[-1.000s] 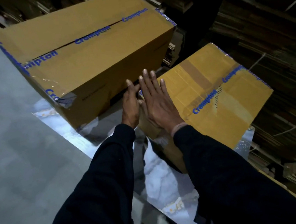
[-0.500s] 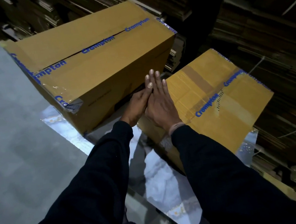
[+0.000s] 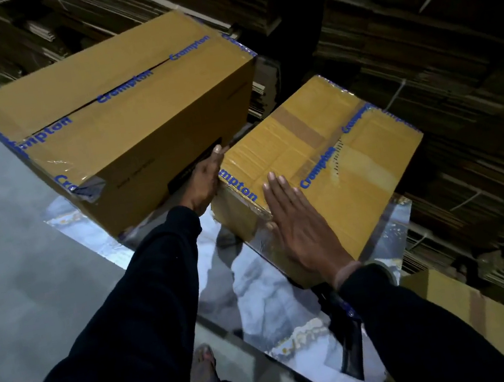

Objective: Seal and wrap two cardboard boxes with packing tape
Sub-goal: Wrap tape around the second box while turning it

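Note:
Two brown cardboard boxes with blue printed tape lie on a shiny plastic sheet [image 3: 273, 313]. The big box [image 3: 120, 119] is at the upper left, its top seam taped. The smaller box [image 3: 336, 151] sits to its right, tilted, with tape across the top. My right hand [image 3: 303, 232] lies flat with straight fingers on the smaller box's near top edge. My left hand [image 3: 204, 181] is in the gap between the boxes, pressed against the smaller box's left side, fingertips partly hidden.
Stacks of flattened cardboard [image 3: 443, 94] fill the back and right. Grey floor [image 3: 8, 262] spreads to the left. Another brown carton [image 3: 481, 313] lies at the lower right. My foot [image 3: 203, 370] stands by the sheet, and a dark object [image 3: 347, 341] lies below the smaller box.
My right hand slid down along the smaller box's top toward its near edge. My left hand moved from beside it into the gap along the box's left side.

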